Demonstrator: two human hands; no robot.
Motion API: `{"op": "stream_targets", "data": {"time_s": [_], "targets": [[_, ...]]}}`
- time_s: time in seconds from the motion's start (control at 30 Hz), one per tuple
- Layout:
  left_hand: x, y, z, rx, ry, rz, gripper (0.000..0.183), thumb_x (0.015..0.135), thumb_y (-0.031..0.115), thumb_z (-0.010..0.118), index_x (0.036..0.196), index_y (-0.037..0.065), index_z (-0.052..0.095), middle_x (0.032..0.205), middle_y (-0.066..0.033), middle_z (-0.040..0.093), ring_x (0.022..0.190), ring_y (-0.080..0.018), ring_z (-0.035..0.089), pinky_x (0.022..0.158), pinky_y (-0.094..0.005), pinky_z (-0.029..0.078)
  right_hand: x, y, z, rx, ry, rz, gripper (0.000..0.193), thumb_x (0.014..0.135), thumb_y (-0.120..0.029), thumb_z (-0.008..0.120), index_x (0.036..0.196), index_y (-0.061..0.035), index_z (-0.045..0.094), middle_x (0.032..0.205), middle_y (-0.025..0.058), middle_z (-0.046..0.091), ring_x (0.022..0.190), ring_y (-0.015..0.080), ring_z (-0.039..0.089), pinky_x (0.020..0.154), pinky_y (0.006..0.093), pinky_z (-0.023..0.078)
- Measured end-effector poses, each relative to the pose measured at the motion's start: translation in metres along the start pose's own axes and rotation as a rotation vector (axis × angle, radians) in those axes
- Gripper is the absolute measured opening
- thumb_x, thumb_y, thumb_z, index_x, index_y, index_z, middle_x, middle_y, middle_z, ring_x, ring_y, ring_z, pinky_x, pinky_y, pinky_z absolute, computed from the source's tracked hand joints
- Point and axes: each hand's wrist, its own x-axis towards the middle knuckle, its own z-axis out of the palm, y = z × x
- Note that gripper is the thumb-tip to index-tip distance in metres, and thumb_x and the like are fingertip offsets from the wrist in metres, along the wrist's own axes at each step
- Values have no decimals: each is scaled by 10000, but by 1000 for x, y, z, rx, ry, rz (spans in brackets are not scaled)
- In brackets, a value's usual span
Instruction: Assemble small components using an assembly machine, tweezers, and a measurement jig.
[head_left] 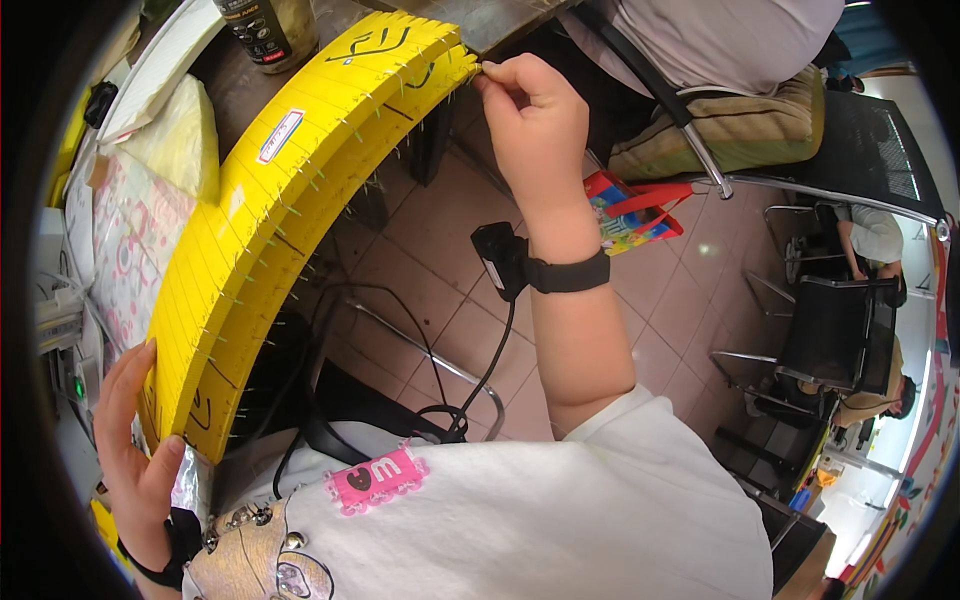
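Note:
A long yellow block (228, 240), ruled with dark lines across its top, stretches from near left to far middle. Thin pale strands or pins stick out in a row along its right-hand edge. My left hand (135, 455) grips its near end, with the thumb at the corner and the fingers along the left side. At the far end, my right hand (535, 110) is closed in a pinch right by the block's corner. What lies between those fingertips is too small to make out. A black strap with a small dark device (503, 262) circles my right wrist.
A lidded jar (265, 35) stands on the dark table (500, 22) at the far left. A pale yellow bag (178, 145) lies beside the block. A chair with a striped cushion (720, 130), a colourful red-handled bag (635, 215) and black cables (490, 365) are to the right and below.

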Motion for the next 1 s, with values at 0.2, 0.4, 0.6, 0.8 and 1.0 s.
{"op": "stream_targets", "data": {"time_s": [0.2,0.4,0.6,0.8,1.0], "targets": [[4,5,-2,37,-10,19,679,740,504,525,1254,60,538,1271,-189,518,1193,-320,469,1021,-429,316,-1,-3,6,162,105,129,135,736,19,631,853,-32,588,700,104,592,638,243,597,584,299,464],[4,12,-3,3,5,94,659,751,452,551,1238,8,531,1244,-219,522,1173,-352,483,1012,-432,330,9,-11,-3,-78,87,-130,193,734,15,637,906,-45,573,706,94,609,651,234,617,587,299,472],[5,16,-3,-44,2,44,701,757,520,543,1242,16,527,1242,-211,522,1175,-348,486,1012,-426,336,9,-11,-10,210,0,192,164,740,-17,657,899,-21,617,735,87,661,651,174,629,628,268,494],[8,18,-4,-59,-14,54,696,753,504,542,1238,5,527,1240,-209,525,1178,-348,483,1013,-425,335,8,-3,-10,271,-24,255,145,741,-27,656,882,-8,625,733,85,665,646,149,619,636,254,490],[2,9,-3,-26,1,39,708,744,486,555,1242,-16,519,1243,-215,523,1196,-353,468,1024,-416,320,9,-16,-7,21,1,77,153,750,0,602,901,-23,614,746,92,638,680,234,605,643,329,485]]}}
